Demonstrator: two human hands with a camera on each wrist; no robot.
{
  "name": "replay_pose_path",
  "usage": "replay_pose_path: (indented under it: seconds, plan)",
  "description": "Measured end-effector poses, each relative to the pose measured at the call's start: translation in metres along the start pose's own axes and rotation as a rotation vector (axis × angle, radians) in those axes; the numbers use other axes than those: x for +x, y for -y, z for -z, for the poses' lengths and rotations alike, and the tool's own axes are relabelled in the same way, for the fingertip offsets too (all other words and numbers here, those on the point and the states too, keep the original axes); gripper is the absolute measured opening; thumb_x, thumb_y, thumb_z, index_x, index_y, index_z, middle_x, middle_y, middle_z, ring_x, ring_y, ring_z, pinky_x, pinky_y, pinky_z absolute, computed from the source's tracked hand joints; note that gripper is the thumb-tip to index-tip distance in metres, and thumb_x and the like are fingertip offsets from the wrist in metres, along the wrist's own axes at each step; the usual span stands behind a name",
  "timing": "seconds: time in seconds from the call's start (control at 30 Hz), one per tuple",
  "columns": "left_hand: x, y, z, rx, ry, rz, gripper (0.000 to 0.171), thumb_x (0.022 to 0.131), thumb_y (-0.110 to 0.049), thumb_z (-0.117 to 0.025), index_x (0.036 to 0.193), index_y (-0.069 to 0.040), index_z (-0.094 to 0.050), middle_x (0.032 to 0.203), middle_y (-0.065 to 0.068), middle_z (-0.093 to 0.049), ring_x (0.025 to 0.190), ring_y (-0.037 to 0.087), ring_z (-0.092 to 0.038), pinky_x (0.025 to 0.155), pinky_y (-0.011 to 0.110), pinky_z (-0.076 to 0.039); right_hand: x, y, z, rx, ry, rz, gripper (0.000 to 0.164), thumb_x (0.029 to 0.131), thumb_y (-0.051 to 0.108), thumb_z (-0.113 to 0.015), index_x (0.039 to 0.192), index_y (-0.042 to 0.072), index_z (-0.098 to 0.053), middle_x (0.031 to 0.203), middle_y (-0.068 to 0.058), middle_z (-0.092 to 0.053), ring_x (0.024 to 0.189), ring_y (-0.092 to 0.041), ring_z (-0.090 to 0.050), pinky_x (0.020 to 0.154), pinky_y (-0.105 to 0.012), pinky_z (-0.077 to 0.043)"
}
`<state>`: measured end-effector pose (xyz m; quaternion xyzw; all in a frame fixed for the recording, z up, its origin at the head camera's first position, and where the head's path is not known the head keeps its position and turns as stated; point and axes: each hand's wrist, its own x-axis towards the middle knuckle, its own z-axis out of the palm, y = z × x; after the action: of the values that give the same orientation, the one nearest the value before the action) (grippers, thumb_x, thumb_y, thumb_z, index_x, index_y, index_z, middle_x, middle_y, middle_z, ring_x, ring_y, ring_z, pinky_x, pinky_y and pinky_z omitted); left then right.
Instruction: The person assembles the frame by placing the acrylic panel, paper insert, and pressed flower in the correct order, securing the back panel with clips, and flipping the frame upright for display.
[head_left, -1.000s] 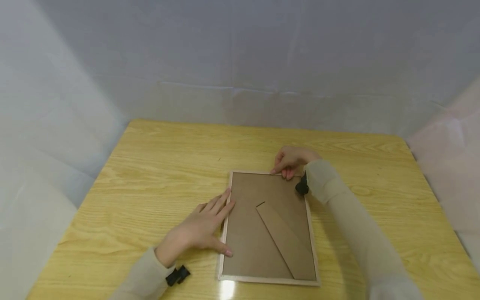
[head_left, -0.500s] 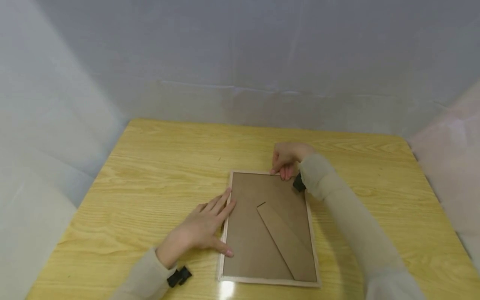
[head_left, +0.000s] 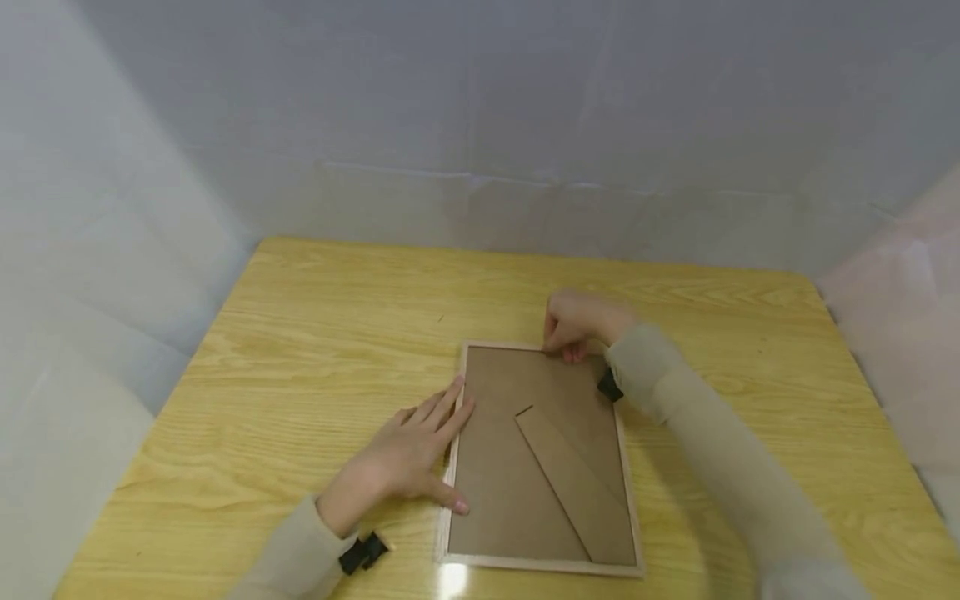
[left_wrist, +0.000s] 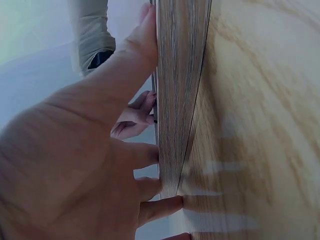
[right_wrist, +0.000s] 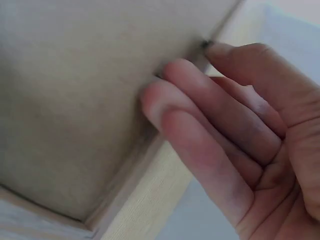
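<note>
A picture frame [head_left: 542, 566] with a pale wooden rim lies back side up on the table. Its brown backing board [head_left: 495, 500] carries a slanted stand leg [head_left: 566, 479] lying flat against it. My left hand [head_left: 408, 458] rests on the left rim with fingers spread, thumb and a fingertip over the board. At the far rim, my right hand [head_left: 579, 323] has curled fingers. In the right wrist view, its thumb tip meets a small dark tab [right_wrist: 206, 44] at the board's edge; the index finger is partly hidden behind the thumb. The other fingertips are near the board.
The frame lies on a yellow wood-grain table [head_left: 315, 333], near its front side. Pale cloth or sheeting [head_left: 480, 100] hangs behind the table and on both sides. Black wrist devices [head_left: 363, 552] are strapped under the sleeves.
My right hand has shifted slightly and its wrist has tilted up, then back down, at the far rim. The left hand and the frame have stayed almost still.
</note>
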<state>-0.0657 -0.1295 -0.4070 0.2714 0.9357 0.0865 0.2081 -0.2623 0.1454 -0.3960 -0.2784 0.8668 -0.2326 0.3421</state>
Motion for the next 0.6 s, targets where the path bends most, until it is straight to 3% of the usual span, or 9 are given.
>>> replay_pose_path:
  seconds: [0.17, 0.33, 0.47, 0.6]
  plan:
    - [0.001, 0.000, 0.001, -0.001, 0.004, 0.000, 0.129, 0.066, -0.074, -0.072, 0.160, -0.013, -0.008, 0.165, 0.009, 0.015, 0.151, 0.033, -0.010, 0.116, 0.059, -0.023, -0.007, 0.005, -0.009, -0.054, -0.084, 0.056, 0.028, 0.085, 0.002, -0.066, 0.058, 0.003, -0.071, 0.054, -0.012, -0.065, 0.045, -0.024, -0.062, 0.043, -0.030, -0.051]
    - [0.001, 0.000, 0.001, -0.016, 0.007, -0.001, 0.129, 0.066, -0.073, -0.073, 0.160, -0.013, -0.008, 0.165, 0.009, 0.015, 0.151, 0.033, -0.008, 0.116, 0.060, -0.022, -0.008, 0.008, -0.019, -0.190, -0.207, 0.103, 0.026, 0.076, -0.001, -0.067, 0.053, 0.012, -0.064, 0.047, -0.003, -0.060, 0.039, -0.016, -0.055, 0.040, -0.025, -0.044]
    - [0.000, 0.000, 0.000, -0.011, 0.007, -0.001, 0.129, 0.066, -0.074, -0.072, 0.160, -0.013, -0.008, 0.165, 0.009, 0.015, 0.151, 0.033, -0.008, 0.116, 0.060, -0.022, -0.007, 0.011, -0.026, -0.299, -0.283, 0.143, 0.036, 0.069, -0.004, -0.064, 0.049, 0.018, -0.043, 0.043, 0.006, -0.039, 0.038, -0.008, -0.035, 0.043, -0.022, -0.030]
    - [0.001, -0.001, 0.000, -0.013, 0.006, -0.003, 0.129, 0.066, -0.075, -0.071, 0.160, -0.013, -0.008, 0.165, 0.009, 0.015, 0.151, 0.034, -0.009, 0.116, 0.060, -0.022, -0.007, 0.014, -0.031, -0.408, -0.317, 0.148, 0.046, 0.067, -0.004, -0.066, 0.054, 0.020, -0.029, 0.051, 0.007, -0.019, 0.048, -0.009, -0.019, 0.048, -0.025, -0.020]
